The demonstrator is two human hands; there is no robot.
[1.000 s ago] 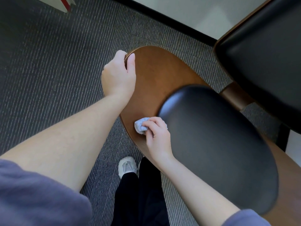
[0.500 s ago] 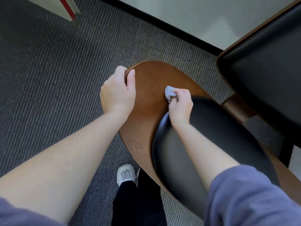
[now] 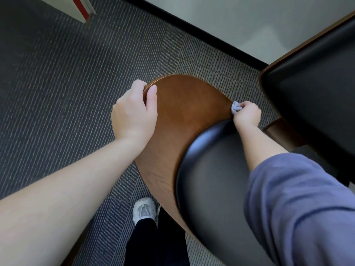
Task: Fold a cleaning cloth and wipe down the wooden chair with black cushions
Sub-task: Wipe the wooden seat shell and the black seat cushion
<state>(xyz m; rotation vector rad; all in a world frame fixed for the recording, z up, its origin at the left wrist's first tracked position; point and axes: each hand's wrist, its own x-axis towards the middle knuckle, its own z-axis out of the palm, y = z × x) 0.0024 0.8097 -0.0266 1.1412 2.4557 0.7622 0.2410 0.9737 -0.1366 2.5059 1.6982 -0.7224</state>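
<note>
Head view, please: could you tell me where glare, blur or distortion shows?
Head view: soft sheen on the black cushion, upper rim; head view: the sleeve nearest the lens looks soft, the cloth sharper; head view: wide-angle stretch enlarges the left forearm.

The left grip (image 3: 134, 114) curls over the rim of the wooden chair (image 3: 188, 116), fingers (image 3: 139, 84) hooked behind the edge, thumb (image 3: 152, 98) flat on the front face, bare forearm (image 3: 67, 189) stretched out straight. The right grip (image 3: 247, 114) reaches across, knuckles up, fingers bunched round a wadded cleaning cloth (image 3: 235, 108); its sleeve (image 3: 297, 198) sits at mid-forearm.
</note>
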